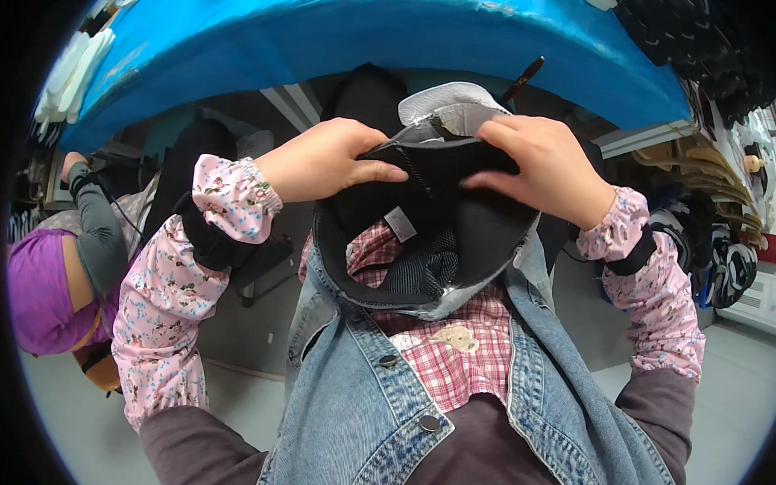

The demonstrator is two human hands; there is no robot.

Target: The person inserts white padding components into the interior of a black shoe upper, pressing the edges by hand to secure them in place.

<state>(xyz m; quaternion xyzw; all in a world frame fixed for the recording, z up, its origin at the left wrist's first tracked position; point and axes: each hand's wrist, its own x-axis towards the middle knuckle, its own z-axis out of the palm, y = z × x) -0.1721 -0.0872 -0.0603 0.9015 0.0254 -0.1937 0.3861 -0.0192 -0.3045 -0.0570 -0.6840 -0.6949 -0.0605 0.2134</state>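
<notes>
Between my hands, above my lap, is an open black-lined piece that looks like an unfinished shoe upper (pixel 481 259), with a grey, rough-edged outside. A small pale label (pixel 400 224) shows inside it, and my checked apron shows through the opening. My left hand (pixel 335 159) pinches its far edge on the left, thumb inside. On the right, my right hand (pixel 540 162) grips the same edge, thumb also inside. A light grey rounded flap (pixel 453 104) rises between the hands. Just beyond my right hand sticks up a dark pen-like stick (pixel 528 74); whether I hold it is hidden.
A blue-covered table (pixel 327 31) curves across the far side. At left, another person in purple (pixel 44 290) sits close by. White pieces (pixel 73 78) hang at the far left. Racks at right carry tan flat pieces (pixel 698 168) and black pieces (pixel 733 272).
</notes>
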